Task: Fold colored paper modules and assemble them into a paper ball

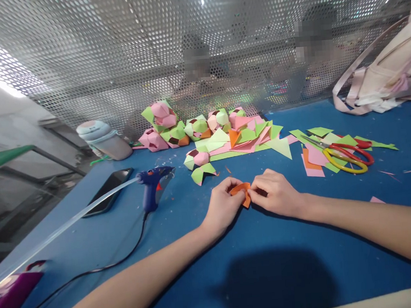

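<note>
A small folded piece of orange paper (245, 195) is between my two hands, just above or on the blue table. My left hand (223, 203) pinches it between thumb and fingers. From the other side, the fingertips of my right hand (275, 193) are closed on its right edge. Just beyond my hands lie a folded green paper piece (202, 173) and a pink-and-green folded paper shape (197, 159). Several similar paper shapes (176, 135) are stacked behind them, beside a heap of coloured paper pieces (250, 137).
To the left, a blue glue gun (151, 190) with a long clear stick and black cord sits near a phone (109, 191) and a bottle (104, 140). Scissors (346, 158) rest on paper scraps at right. A purple packet (14, 296) is lower left; a bag (386, 75) stands far right.
</note>
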The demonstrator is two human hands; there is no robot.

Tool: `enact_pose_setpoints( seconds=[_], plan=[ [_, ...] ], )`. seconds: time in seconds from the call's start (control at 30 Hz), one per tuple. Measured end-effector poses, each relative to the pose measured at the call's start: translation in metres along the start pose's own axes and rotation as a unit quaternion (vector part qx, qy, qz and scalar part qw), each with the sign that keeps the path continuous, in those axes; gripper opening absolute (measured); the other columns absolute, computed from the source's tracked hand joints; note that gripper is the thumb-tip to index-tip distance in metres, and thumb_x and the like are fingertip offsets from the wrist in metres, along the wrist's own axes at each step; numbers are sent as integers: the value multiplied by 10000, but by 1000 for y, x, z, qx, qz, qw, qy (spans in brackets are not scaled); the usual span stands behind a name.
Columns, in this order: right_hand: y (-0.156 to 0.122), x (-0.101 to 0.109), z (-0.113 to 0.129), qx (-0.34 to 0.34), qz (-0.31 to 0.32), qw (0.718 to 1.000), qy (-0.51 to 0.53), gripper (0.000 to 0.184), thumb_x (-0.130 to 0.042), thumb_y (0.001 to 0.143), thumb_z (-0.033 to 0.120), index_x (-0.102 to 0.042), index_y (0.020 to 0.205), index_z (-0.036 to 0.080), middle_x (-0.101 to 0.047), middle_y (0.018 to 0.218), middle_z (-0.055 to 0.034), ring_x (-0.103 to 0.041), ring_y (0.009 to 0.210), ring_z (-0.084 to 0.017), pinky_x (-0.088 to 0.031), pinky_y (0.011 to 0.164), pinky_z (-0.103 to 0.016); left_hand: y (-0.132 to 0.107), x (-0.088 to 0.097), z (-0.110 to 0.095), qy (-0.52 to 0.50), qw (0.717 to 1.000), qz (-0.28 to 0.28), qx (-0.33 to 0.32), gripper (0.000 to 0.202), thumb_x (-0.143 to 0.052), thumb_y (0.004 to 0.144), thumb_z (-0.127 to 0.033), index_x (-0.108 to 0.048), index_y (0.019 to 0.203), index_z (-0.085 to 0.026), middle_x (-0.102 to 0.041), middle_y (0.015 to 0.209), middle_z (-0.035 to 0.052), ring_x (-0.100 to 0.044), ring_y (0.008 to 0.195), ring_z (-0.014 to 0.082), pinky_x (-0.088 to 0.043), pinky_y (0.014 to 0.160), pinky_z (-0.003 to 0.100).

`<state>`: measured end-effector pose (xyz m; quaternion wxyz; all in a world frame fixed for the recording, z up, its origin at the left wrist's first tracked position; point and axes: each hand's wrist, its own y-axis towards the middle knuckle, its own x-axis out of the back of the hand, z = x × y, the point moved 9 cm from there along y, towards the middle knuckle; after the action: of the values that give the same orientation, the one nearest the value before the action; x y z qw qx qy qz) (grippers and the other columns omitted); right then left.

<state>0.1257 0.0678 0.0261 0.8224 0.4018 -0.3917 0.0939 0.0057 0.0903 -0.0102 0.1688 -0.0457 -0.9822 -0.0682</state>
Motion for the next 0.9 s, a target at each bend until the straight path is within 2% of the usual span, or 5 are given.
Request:
enact_pose_setpoints(
  seconds=[0.27,0.43,0.6,0.8,0.9],
  plan=[
    [2,-3,-16,-89,40,994,52,223,-455,948,275,-584,782,198,-662,763,12,-536,671,-120,-347,706,-277,17,21,-15,97,991,-37,-86,162,-559,742,-194,-636,884,-188,-672,859,22,-603,777,165,-461,725,269],
    [3,-3,-18,-85,47,994,49,221,-449,952,268,-590,798,198,-661,778,11,-561,705,-126,-359,731,-290,31,36,-14,187,970,-61,-146,275,-542,814,-236,-623,1072,-182,-679,1042,83,-628,917,209,-469,848,343],
    [17,27,-31,-54,-16,998,0,179,-451,939,237,-591,837,192,-651,811,-15,-569,748,-145,-387,733,-291,34,40,-11,185,965,-72,-171,370,-526,828,-211,-566,1194,-180,-617,1193,114,-594,1051,223,-477,881,359],
    [36,86,-89,-96,-125,976,-147,185,-483,886,273,-583,1007,175,-640,1006,-99,-581,919,-217,-419,835,-350,29,42,-21,211,946,-95,-228,374,-498,810,-126,-554,1177,-175,-539,1265,129,-498,1199,244,-483,898,376],
    [35,87,-138,-223,-36,956,-184,313,-537,829,454,-586,972,179,-655,977,-104,-609,835,-238,-441,703,-344,26,43,-26,222,934,-114,-255,340,-503,811,-116,-560,1142,-170,-534,1259,133,-498,1198,250,-491,900,393]
  ],
)
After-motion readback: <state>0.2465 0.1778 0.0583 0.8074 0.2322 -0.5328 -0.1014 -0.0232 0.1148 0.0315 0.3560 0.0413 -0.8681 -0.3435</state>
